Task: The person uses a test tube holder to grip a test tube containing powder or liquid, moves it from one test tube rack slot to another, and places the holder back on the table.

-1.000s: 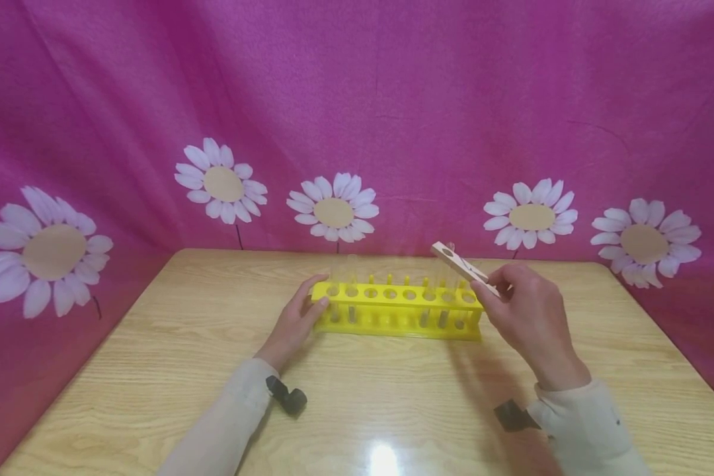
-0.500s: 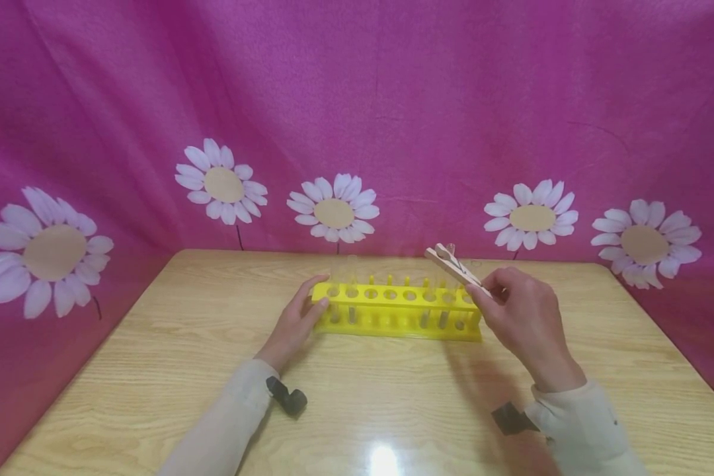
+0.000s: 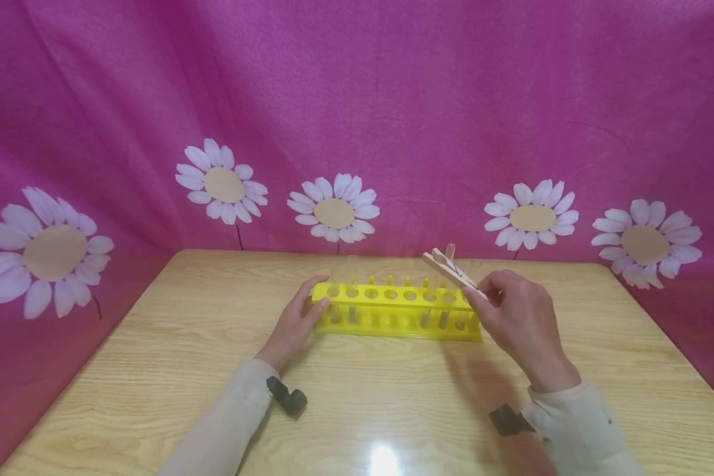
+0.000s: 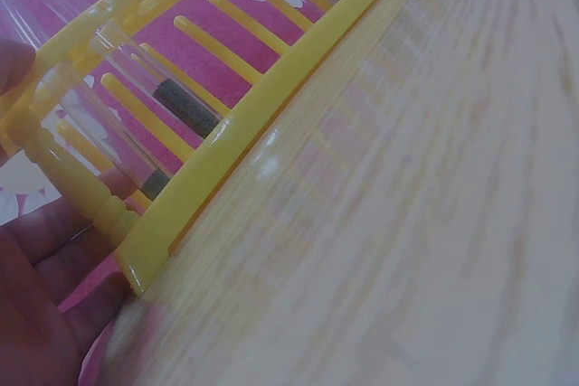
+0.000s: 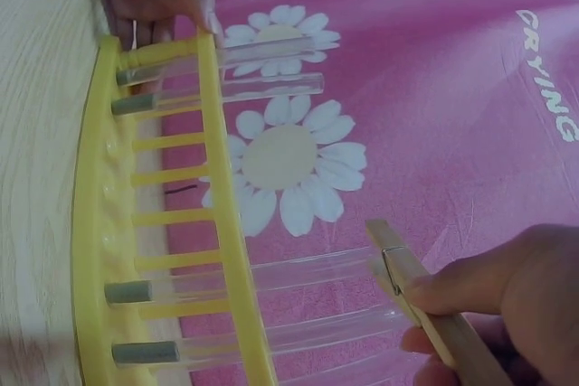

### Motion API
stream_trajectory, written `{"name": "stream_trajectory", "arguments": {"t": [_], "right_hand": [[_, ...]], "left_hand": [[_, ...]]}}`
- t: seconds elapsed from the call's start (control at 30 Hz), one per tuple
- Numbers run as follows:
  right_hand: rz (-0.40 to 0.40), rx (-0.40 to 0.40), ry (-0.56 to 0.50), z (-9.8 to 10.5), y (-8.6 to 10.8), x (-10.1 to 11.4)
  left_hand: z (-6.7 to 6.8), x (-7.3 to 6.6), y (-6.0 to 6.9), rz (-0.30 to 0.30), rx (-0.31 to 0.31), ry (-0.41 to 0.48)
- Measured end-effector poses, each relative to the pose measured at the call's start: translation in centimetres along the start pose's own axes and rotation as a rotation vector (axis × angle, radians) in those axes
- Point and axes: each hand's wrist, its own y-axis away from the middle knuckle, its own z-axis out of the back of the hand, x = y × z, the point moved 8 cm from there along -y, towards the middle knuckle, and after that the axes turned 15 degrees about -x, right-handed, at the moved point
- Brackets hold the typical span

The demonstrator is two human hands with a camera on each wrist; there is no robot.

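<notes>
A yellow test tube rack (image 3: 393, 334) stands on the table, with two clear tubes at its left and several at its right. Dark grey matter fills the bottoms of some, such as the left tube (image 4: 185, 108). My left hand (image 3: 288, 330) grips the rack's left end, thumb in front, other fingers partly hidden behind. In my right hand (image 3: 520, 324), thumb and fingers pinch a wooden test tube clamp (image 3: 452, 270) with a wire spring. It hangs tilted over the rack's right end. In the right wrist view, its tip is beside a tube's top (image 5: 357, 261); contact is unclear.
The wooden table (image 3: 333, 410) reaches out on both sides of the rack. Behind it hangs a magenta cloth (image 3: 428, 119) with white printed flowers. Yellow pegs (image 4: 213, 47) rise along the rack between the tubes.
My right hand has moved slightly left, and the clamp's tip has shifted left and down. The clamp's two arms now show apart at the tip. My left hand and the rack have stayed put.
</notes>
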Motion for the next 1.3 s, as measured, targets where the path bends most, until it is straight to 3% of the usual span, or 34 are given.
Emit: {"name": "stream_trajectory", "arguments": {"t": [0.47,0.7,1.3], "right_hand": [[-0.025,0.059,0.011,-0.5,0.1,-0.3],[-0.030,0.084,0.016,-0.8,0.0,-0.5],[-0.016,0.115,0.042,-1.1,0.1,-0.6]], "left_hand": [[0.0,-0.1,0.0,-0.019,-0.002,-0.003],[-0.5,3.2,-1.5,-0.040,-0.018,0.003],[-0.5,3.3,-1.5,-0.024,-0.016,0.014]]}}
